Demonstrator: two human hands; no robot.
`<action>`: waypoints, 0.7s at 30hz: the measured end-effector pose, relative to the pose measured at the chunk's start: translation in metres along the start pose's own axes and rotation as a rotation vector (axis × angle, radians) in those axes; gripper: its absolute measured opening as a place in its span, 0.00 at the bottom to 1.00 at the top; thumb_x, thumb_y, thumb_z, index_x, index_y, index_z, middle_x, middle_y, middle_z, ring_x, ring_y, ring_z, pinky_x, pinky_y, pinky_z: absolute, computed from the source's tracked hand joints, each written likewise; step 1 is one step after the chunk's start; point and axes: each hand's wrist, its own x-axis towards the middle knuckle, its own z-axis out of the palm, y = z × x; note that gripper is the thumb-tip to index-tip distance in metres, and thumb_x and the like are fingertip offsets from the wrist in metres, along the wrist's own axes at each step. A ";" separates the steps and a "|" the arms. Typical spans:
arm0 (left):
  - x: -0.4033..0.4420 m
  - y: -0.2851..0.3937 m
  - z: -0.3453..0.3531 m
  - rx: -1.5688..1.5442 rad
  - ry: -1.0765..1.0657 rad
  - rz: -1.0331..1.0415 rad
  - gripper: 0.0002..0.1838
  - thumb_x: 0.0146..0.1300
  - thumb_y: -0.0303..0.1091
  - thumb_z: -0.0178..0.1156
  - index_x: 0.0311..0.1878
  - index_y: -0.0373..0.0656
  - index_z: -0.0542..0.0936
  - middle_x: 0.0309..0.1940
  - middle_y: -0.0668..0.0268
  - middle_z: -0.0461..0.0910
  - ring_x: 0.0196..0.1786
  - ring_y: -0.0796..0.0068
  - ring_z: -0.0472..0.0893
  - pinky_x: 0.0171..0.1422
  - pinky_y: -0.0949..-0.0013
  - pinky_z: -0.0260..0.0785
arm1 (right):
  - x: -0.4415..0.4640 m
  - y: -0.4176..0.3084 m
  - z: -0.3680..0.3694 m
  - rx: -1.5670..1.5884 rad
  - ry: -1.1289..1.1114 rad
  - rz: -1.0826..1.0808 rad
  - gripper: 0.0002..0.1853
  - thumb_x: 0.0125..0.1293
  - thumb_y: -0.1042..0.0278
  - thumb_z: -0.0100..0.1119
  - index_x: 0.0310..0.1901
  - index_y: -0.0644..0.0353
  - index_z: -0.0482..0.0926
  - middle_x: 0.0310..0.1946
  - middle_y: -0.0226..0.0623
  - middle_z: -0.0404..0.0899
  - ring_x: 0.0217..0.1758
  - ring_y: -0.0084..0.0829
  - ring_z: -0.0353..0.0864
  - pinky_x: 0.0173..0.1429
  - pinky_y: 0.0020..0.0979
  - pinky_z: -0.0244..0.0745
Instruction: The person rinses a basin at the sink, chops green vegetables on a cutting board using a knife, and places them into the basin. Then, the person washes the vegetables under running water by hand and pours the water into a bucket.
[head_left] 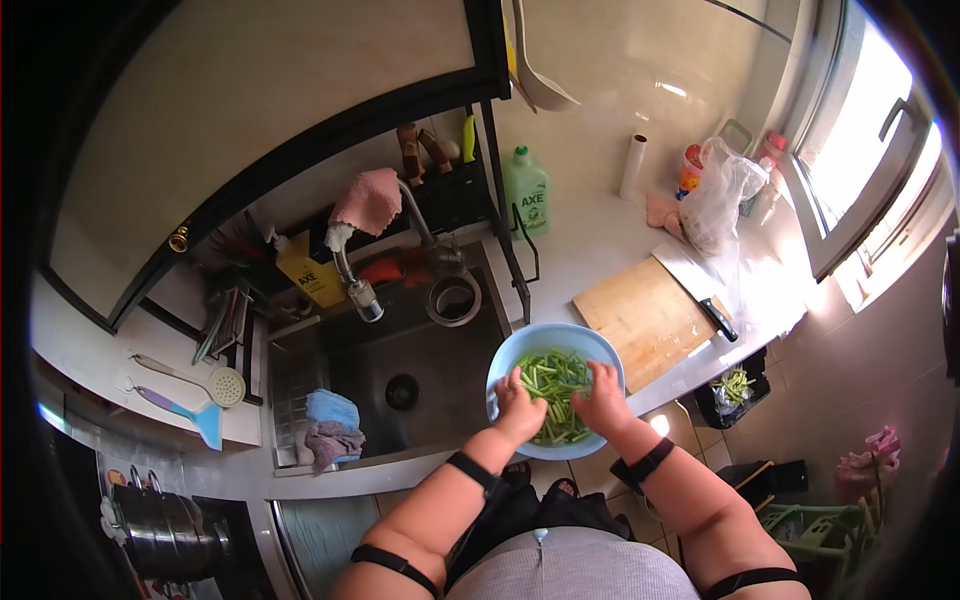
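A light blue bowl [497,352] at the counter's front edge holds cut green stalks [552,378], apparently in water. My left hand [518,408] is over the bowl's left side, thumb and fingers apart, touching the stalks. On the right side of the bowl, my right hand [602,402] has its fingers curved and spread at the stalks. Neither hand visibly grips anything, though some fingertips are partly hidden among the stalks.
Left of the bowl is a sink [440,400] with a faucet [366,300] and cloths [333,425]. A cutting board [640,315] and a knife [717,318] lie to the right. A green bottle [530,195] stands behind, near a plastic bag [715,205].
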 end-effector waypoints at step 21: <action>0.038 0.007 -0.028 0.156 -0.624 0.166 0.23 0.57 0.23 0.47 0.58 0.45 0.70 0.38 0.49 0.77 0.46 0.53 0.78 0.54 0.58 0.68 | 0.032 0.004 -0.008 -0.116 -0.515 0.052 0.23 0.48 0.78 0.51 0.50 0.57 0.74 0.45 0.50 0.75 0.50 0.47 0.74 0.53 0.39 0.70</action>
